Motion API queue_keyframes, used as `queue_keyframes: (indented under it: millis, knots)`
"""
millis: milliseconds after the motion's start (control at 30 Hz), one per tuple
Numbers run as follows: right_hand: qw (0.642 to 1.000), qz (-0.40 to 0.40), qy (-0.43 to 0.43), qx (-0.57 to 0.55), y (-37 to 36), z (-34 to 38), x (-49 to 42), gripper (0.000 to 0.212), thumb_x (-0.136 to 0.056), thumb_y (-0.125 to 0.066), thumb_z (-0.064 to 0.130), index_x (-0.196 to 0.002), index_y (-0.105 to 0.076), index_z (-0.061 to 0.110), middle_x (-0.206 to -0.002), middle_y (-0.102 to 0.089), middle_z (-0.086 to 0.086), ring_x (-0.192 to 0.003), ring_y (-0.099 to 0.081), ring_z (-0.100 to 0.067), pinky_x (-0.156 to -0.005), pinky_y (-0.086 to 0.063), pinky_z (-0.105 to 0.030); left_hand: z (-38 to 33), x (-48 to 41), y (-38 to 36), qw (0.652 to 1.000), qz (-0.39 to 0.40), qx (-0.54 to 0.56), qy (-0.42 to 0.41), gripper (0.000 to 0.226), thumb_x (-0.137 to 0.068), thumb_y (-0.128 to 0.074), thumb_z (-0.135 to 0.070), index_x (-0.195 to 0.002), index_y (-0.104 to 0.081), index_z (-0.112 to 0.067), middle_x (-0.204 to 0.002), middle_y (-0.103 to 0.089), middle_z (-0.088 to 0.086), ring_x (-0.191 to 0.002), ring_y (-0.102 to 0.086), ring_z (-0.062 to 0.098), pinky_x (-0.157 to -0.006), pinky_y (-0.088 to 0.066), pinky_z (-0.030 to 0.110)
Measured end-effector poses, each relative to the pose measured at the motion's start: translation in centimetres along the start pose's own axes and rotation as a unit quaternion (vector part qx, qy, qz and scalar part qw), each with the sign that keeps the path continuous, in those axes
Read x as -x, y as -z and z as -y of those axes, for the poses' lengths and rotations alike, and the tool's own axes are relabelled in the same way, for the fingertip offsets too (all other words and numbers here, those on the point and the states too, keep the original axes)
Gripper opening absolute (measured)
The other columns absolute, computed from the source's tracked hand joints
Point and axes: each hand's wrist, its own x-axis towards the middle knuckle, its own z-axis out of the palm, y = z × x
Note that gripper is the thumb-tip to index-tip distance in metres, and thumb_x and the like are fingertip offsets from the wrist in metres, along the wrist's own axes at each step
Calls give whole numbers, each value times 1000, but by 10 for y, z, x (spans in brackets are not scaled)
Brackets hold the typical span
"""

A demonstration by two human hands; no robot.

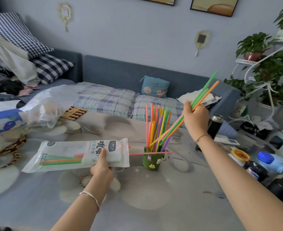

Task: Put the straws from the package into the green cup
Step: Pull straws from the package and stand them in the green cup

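Gripping the "Straw"-printed package (62, 151), left hand (102, 169); right hand (195, 118) grips straws (204, 93).

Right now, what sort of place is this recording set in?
Most likely a home bedroom or bed-sitting room: a bed with checked pillows lies behind the table, framed pictures hang on the wall, and a plant stand is at the right.

Package (74, 155): white plastic pouch with printed label, roughly horizontal above the table (154, 197), left grip (102, 165) holds its right part. A few green, orange and pink leftover straws (60, 161) inside. Green cup (151, 160): upright on table, packed with upright multicolour cup straws (155, 124); one pink straw (150, 153) lies across its rim. Held straws (202, 95): green/orange/pink handful in right grip (195, 117), tilted, lower ends at the cup.
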Motion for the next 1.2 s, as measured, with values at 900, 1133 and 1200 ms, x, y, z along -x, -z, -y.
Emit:
queue_keyframes:
  millis: [900, 1133, 1200]
  knots:
    - [975, 200, -7, 96, -70, -39, 2, 48, -85, -59, 48, -55, -40, 17, -56, -45, 2, -51, -44, -13, -51, -36, -25, 2, 8, -2, 998, 56, -4, 5, 20, -81, -73, -16, -89, -54, -17, -114, -61, 5, -72, -58, 12, -28, -44, 21]
    - [956, 263, 0, 134, -78, -47, 1, 44, -82, -61, 50, -60, -48, 15, -56, -49, 2, -53, -50, -14, -50, -39, -24, 1, 18, -3, 998, 69, -4, -1, 20, -84, -69, -16, -97, -54, -16, -85, -59, -2, -71, -56, 12, -26, -40, 20]
    - [950, 276, 18, 146, -79, -48, 0, 43, -80, -62, 53, -65, -55, 14, -61, -54, 0, -62, -56, -19, -60, -48, -29, 1, 19, -3, 997, 75, -7, -2, 17, -85, -69, -16, -91, -54, -18, -84, -58, -3, -71, -56, 12, -27, -41, 20]
